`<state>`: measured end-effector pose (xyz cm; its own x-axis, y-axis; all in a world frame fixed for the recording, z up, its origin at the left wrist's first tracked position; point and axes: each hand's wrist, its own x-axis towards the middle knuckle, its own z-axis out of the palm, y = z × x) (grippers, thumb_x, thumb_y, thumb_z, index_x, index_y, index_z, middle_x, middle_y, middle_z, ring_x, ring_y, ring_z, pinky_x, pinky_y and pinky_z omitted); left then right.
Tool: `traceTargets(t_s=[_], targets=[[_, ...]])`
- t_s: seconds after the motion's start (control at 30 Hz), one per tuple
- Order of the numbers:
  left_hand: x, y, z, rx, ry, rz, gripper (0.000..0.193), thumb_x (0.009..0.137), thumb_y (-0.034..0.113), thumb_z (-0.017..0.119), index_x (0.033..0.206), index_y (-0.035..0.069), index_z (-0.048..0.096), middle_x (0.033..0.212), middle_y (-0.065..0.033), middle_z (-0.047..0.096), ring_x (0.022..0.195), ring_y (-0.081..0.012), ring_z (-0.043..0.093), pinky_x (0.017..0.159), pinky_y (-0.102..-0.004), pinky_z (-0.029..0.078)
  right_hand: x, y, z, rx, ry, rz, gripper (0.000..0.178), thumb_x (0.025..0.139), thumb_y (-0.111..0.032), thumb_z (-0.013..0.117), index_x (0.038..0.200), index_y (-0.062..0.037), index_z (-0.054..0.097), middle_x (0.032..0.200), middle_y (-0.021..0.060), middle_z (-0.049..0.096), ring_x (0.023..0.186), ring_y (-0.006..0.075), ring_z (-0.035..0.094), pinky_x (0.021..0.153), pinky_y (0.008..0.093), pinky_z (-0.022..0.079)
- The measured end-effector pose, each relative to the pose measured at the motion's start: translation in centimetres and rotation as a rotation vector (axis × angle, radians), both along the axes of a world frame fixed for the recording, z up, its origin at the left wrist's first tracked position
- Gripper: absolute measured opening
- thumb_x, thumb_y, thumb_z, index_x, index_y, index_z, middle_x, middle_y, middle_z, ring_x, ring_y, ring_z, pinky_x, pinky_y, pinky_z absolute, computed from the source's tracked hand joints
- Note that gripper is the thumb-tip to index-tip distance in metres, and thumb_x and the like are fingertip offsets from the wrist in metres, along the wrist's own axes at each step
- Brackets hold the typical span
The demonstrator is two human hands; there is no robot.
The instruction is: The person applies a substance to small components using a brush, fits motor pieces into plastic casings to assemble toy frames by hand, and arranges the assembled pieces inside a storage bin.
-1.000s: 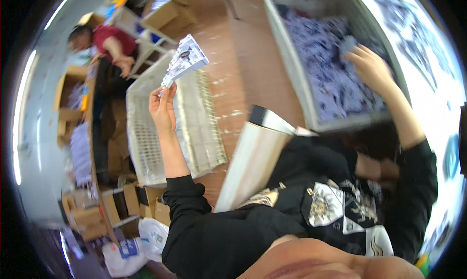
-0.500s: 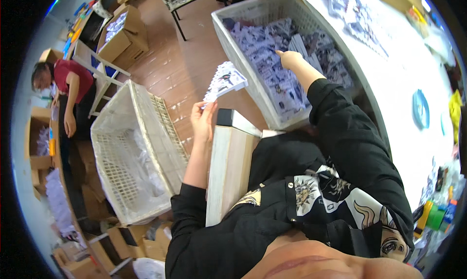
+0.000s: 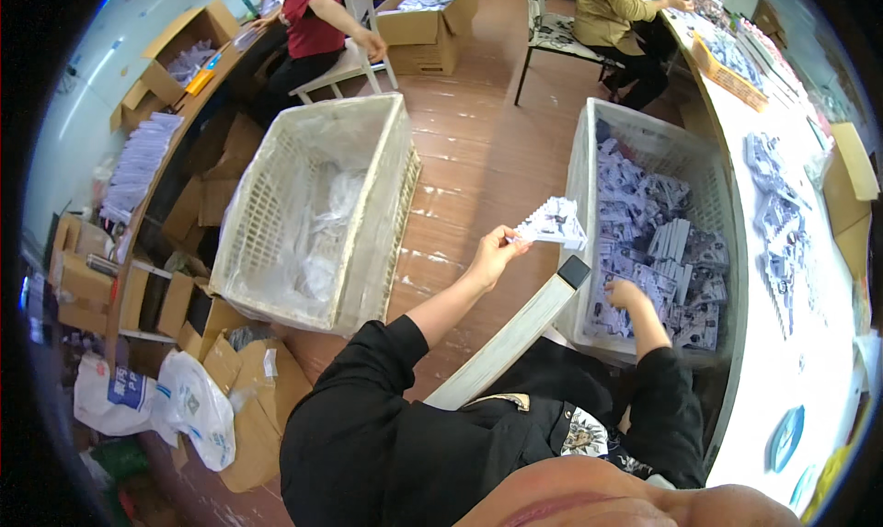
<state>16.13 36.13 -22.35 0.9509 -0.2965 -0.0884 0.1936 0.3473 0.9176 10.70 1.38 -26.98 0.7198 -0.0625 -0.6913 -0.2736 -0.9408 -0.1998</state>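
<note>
My left hand (image 3: 494, 256) is closed on a fanned stack of flat white printed packets (image 3: 554, 223), held up over the floor beside the right-hand crate. My right hand (image 3: 627, 294) reaches into that white plastic crate (image 3: 581, 173), low over the heap of similar packets (image 3: 644, 196). Its fingers look curled together, and whatever may be between them is too small to make out. A bundle of white strip-like pieces (image 3: 673, 247) lies on the heap just beyond the right hand. Below the left hand, a pale wooden bar with a black end cap (image 3: 510, 338) slants across my lap.
Left of me stands a second white crate (image 3: 391, 150) lined with clear plastic. A white table (image 3: 782, 361) runs along the right, with more packets (image 3: 777, 223) on it. Co-workers sit at the far left and far right. Cardboard boxes (image 3: 253, 407) and plastic bags (image 3: 193, 407) lie at lower left.
The view has swung round, so the crates sit at different places in the picture. My left hand still holds the fanned packets, now close beside the crate. My right hand stays over the heap.
</note>
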Motion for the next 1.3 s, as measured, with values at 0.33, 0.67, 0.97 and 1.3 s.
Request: traceTargets(t_s=[0.33, 0.67, 0.97, 1.3], targets=[[4.0, 3.6, 10.1, 0.005, -0.235, -0.018, 0.013, 0.092, -0.003, 0.062, 0.103, 0.004, 0.059, 0.109, -0.0133, 0.066, 0.104, -0.0208, 0.065, 0.095, -0.0356, 0.052, -0.8, 7.0, 10.4, 0.892, -0.719, -0.451, 0.045, 0.095, -0.034, 0.057, 0.128, -0.0039, 0.060, 0.110, 0.0172, 0.069, 0.102, 0.0288, 0.066, 0.088, 0.0394, 0.052], [3.6, 2.6, 13.0, -0.200, -0.273, -0.214, 0.012, 0.094, -0.003, 0.058, 0.104, 0.002, 0.059, 0.116, -0.0144, 0.063, 0.115, -0.0295, 0.060, 0.106, -0.0445, 0.047, 3.0, 13.5, 21.7, 2.074, -0.634, -0.757, 0.075, 0.096, -0.014, 0.060, 0.153, -0.0005, 0.013, 0.135, 0.0184, 0.050, 0.112, 0.0285, 0.061, 0.089, 0.0456, 0.056], [6.7, -0.6, 22.1, 0.840, -1.057, 0.206, 0.033, 0.092, 0.016, 0.065, 0.124, 0.008, 0.063, 0.104, -0.0154, 0.065, 0.101, -0.0246, 0.063, 0.088, -0.0352, 0.049, 6.7, 16.8, 19.7, 1.869, -0.719, -0.792, 0.075, 0.097, -0.008, 0.055, 0.155, -0.0077, 0.007, 0.142, 0.0117, 0.045, 0.115, 0.0233, 0.059, 0.089, 0.0388, 0.057], [7.8, -3.3, 24.1, 1.144, -1.127, 0.275, 0.029, 0.089, 0.020, 0.058, 0.115, 0.015, 0.071, 0.072, -0.0183, 0.067, 0.062, -0.0328, 0.066, 0.068, -0.0421, 0.054, 7.0, 19.3, 21.6, 2.047, -0.630, -0.711, 0.077, 0.098, -0.009, 0.055, 0.155, -0.0069, 0.003, 0.137, 0.0162, 0.049, 0.117, 0.0255, 0.058, 0.093, 0.0417, 0.055]])
